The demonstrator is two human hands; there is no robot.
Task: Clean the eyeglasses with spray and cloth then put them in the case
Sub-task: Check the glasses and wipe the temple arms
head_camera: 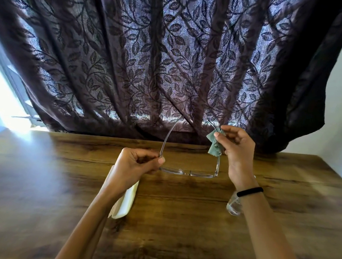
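The thin-framed eyeglasses [191, 173] are held above the wooden table [42, 181], arms unfolded and pointing away from me. My left hand [138, 164] pinches the frame at its left hinge. My right hand [236, 147] pinches a small grey-green cloth [214, 145] round the right arm of the glasses. A cream-white case [124, 203] lies on the table under my left forearm, partly hidden. A clear spray bottle [234, 205] stands behind my right wrist, mostly hidden.
A dark leaf-patterned curtain [170, 59] hangs right behind the table's far edge. A white wall [341, 109] is at the right, and bright window light comes in at the left.
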